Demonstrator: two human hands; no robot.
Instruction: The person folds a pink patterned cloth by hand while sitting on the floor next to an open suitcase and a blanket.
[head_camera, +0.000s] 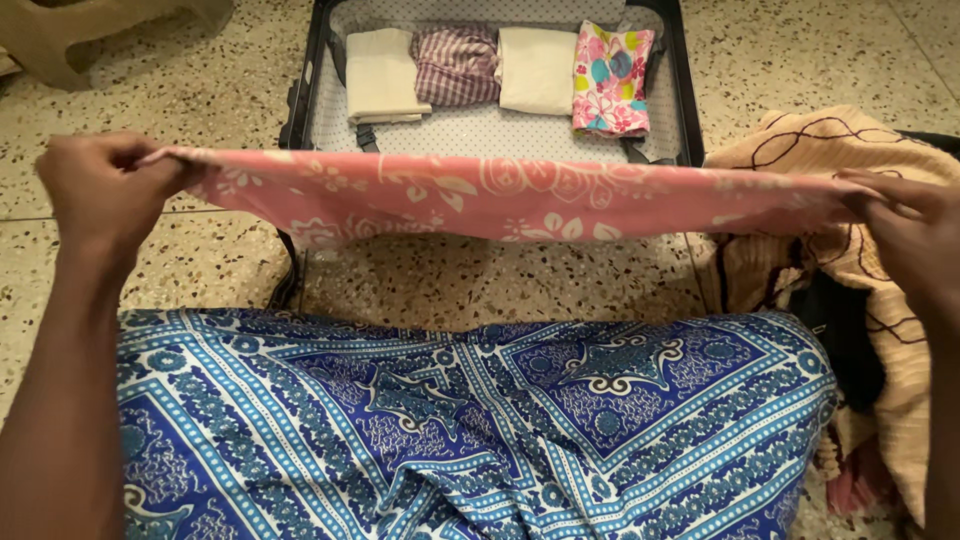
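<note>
Two hands stretch a pink floral cloth (500, 195) taut, its long axis running left to right.
Left hand (100, 185) and right hand (915, 235) each pinch one end, equally near; the cloth hangs above the lap, before an open suitcase (480, 130) holding four folded garments.

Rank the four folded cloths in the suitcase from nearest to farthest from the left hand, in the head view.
From the left hand:
1. Cream folded cloth, leftmost in the suitcase.
2. Checked purple cloth, next right.
3. Second cream cloth, right of centre.
4. Bright floral cloth, rightmost.
</note>
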